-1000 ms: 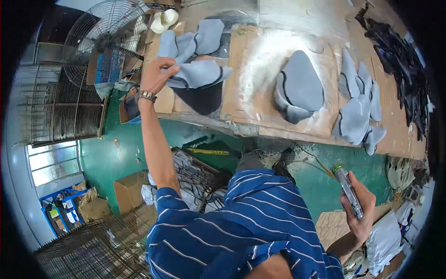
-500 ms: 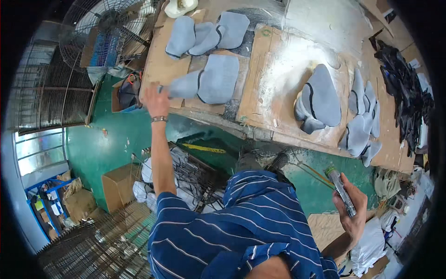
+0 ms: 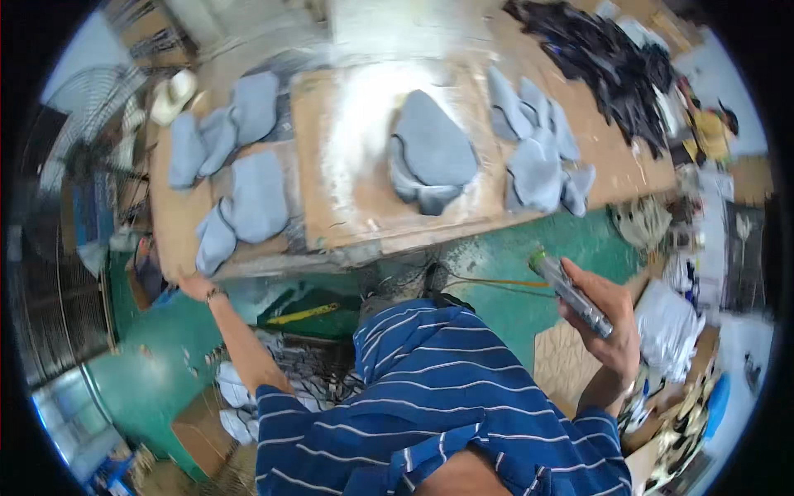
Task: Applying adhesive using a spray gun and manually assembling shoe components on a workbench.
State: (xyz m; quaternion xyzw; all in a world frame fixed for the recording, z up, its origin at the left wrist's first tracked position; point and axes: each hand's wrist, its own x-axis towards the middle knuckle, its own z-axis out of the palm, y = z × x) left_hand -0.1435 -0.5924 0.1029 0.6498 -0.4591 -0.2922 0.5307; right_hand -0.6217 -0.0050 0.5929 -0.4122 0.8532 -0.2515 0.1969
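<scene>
My right hand is wrapped round a silvery, tube-shaped tool with a green end, held over the floor in front of the table. A thin orange hose seems to run toward it. My left hand is at the table's front left corner, slightly blurred, its fingers out and nothing seen in them. Just above it lies a small grey curved piece with a dark edge, against a larger grey piece. A big rounded grey piece sits mid-table on whitish, dusty cardboard, covering other shapes beneath it.
More grey pieces lie at the back left, near a cream-coloured object. Several others are grouped on the right. Black strips are heaped at the far right. A wire fan stands left; a cardboard box is on the floor.
My left hand has come away from the small grey piece, down to the table corner. The view has turned, shifting the table leftward. The tool stays in my right hand.
</scene>
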